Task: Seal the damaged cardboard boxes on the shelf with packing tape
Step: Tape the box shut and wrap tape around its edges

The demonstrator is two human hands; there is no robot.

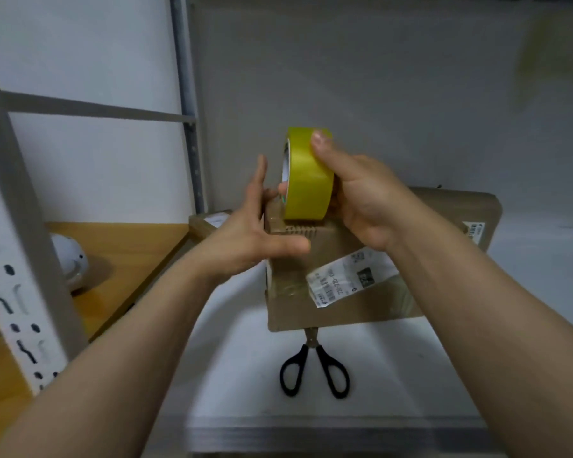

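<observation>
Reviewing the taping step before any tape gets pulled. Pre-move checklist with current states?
1. Roll gripped: ok, right hand holds it over the box.
2. Left hand free: ok, open beside the roll.
3. Tape end found: cannot tell, no loose end shows.
4. Scissors in reach: ok, on the shelf in front of the box, blades under its edge.
5. Box seam closed: cannot tell, the hands hide it.
</observation>
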